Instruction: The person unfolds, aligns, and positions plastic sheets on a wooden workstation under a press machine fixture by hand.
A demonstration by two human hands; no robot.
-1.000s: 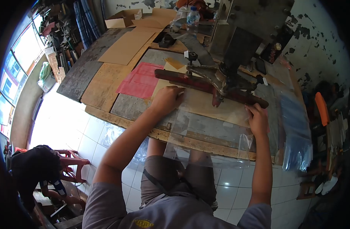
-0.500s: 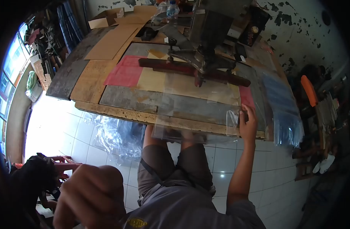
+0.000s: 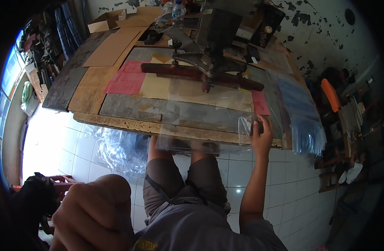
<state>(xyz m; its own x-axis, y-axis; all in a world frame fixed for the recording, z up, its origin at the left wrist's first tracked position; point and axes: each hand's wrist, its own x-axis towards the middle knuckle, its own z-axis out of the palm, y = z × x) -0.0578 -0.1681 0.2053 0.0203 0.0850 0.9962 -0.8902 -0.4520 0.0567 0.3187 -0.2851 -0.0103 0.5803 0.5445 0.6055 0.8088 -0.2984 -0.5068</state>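
Note:
Close to the camera at the lower left, my left hand (image 3: 91,209) has its fingers curled; whatever they may hold is hidden. My right hand (image 3: 262,133) is by the right front edge of the worktable, its fingers pinching the edge of a clear plastic sheet (image 3: 200,117). That sheet lies over the table's grey plate and hangs past the wooden front edge. Above it is a machine with a long dark red bar (image 3: 200,76). Under the bar lies a yellowish strip (image 3: 156,88), with a red sheet (image 3: 124,79) at its left and a smaller red piece (image 3: 260,102) at its right.
Stacked clear bags (image 3: 303,121) hang over the table's right side. Brown cardboard (image 3: 110,47) and a bottle (image 3: 178,11) are toward the back. Crumpled plastic (image 3: 121,148) is below the front edge. A dark shape by a red stool (image 3: 64,186) is at the lower left.
My left hand has left the sheet at the bar and come up close to the camera. My right hand has moved down from the bar to the front edge. The view has shifted.

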